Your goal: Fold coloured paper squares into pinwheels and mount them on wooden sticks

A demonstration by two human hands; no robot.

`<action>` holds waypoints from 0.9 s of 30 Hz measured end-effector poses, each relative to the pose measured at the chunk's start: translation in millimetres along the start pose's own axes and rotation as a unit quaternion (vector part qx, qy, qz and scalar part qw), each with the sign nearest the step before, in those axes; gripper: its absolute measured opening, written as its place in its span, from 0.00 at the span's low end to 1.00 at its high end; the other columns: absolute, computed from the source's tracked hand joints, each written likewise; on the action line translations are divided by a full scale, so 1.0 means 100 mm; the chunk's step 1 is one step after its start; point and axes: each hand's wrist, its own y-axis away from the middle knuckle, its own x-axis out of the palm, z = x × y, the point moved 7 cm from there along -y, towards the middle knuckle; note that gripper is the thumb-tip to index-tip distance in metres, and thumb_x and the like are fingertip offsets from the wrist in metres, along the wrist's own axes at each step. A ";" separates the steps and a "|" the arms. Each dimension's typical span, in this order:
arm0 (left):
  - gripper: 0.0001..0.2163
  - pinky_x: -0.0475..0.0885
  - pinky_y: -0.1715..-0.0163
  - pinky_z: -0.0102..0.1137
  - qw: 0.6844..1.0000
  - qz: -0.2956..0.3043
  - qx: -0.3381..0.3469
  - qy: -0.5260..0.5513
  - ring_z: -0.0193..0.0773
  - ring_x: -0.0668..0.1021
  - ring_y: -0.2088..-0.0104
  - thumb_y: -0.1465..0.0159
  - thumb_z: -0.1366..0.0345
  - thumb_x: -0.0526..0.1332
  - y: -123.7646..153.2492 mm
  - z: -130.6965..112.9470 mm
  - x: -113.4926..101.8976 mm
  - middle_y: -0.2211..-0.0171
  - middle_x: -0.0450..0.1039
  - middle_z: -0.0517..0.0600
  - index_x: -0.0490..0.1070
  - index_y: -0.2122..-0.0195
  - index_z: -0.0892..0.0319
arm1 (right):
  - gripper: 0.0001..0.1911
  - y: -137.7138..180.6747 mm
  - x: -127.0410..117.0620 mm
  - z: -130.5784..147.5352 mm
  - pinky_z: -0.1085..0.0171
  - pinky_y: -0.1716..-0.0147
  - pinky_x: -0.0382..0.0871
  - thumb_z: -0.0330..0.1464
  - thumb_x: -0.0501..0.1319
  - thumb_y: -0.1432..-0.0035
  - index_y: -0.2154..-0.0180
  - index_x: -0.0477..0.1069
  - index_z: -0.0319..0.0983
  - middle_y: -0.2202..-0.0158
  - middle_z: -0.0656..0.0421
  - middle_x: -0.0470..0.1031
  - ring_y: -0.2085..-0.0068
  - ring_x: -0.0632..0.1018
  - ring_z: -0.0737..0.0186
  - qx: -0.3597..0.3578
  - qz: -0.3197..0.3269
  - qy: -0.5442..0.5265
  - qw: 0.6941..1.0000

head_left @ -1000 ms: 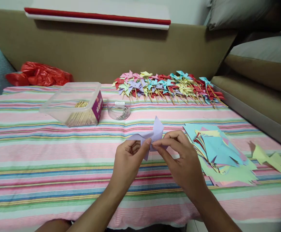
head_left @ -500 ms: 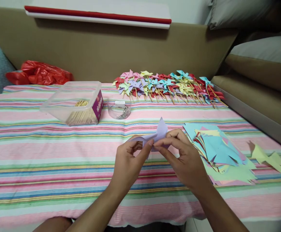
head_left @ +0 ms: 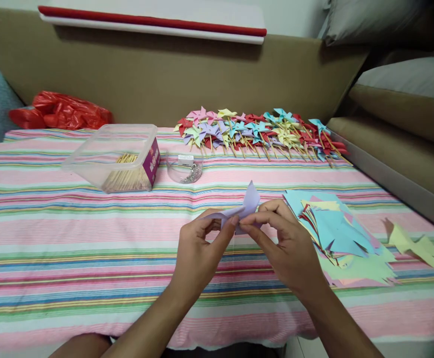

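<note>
A lilac paper pinwheel (head_left: 251,200), partly folded, is held up over the middle of the cloth between both hands. My left hand (head_left: 201,247) pinches it from the left, thumb pressed near its centre. From the other side, my right hand (head_left: 286,244) is closed with thumb and forefinger pinched at the paper's centre, close to the left thumb. Whether a small pin sits between those fingertips I cannot tell. One blade of the paper points upward, and the lower part is hidden by the fingers.
Behind the hands stand a clear tub of wooden sticks (head_left: 127,174) and a round clear box (head_left: 184,169) with small metal pieces. Finished pinwheels (head_left: 254,132) lie at the back. Cut coloured paper sheets (head_left: 346,233) and a yellow cut piece (head_left: 418,248) lie on the right.
Both hands keep their pinch on the lilac paper. Only a very slight shift of the fingers and paper shows.
</note>
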 end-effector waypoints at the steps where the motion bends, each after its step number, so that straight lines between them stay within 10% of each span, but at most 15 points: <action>1: 0.07 0.74 0.67 0.28 1.000 0.001 0.005 -0.001 0.35 0.79 0.67 0.35 0.63 0.66 0.00 0.00 0.00 0.68 0.77 0.48 0.78 0.69 0.57 | 0.05 0.00 0.00 0.00 0.64 0.61 0.71 0.29 0.65 0.38 0.64 0.79 0.46 0.64 0.61 0.69 0.61 0.74 0.63 0.003 0.000 -0.002 1.000; 27: 0.05 0.73 0.68 0.28 0.978 -0.008 0.123 -0.167 0.33 0.79 0.70 0.34 0.69 0.64 0.03 -0.20 0.01 0.69 0.81 0.45 0.79 0.60 0.56 | 0.02 0.05 0.04 -0.13 0.60 0.61 0.65 0.34 0.65 0.39 0.65 0.77 0.45 0.63 0.61 0.78 0.62 0.73 0.60 0.104 0.006 -0.049 0.993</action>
